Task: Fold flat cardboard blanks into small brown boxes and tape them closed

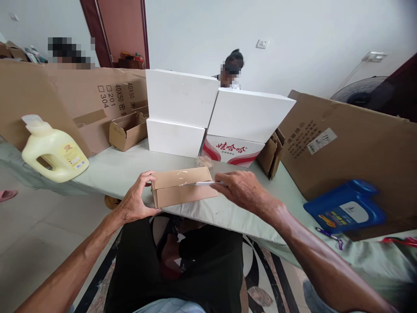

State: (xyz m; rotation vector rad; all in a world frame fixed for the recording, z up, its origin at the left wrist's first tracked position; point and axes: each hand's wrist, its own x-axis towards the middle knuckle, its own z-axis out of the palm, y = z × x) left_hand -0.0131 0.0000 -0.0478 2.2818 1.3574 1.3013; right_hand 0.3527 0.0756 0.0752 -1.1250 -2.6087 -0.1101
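A small closed cardboard box (182, 191) lies at the front edge of the cloth-covered table. My left hand (139, 198) grips its left end, thumb below and fingers on top. In my right hand (239, 187) is a thin pale blade-like tool (204, 183), held in closed fingers with its tip along the seam on the box's near side, towards the right end. Glossy clear tape shows on the box top. Just behind the box sits a crumpled clear wad (204, 162).
White boxes (179, 98) stand stacked behind, beside an open cardboard tray (128, 130). A yellow jug (54, 150) is at left, a blue bottle (345, 206) and a purple-handled item (330, 237) at right. Large cardboard panels (352, 148) flank the table. Two people's heads show beyond.
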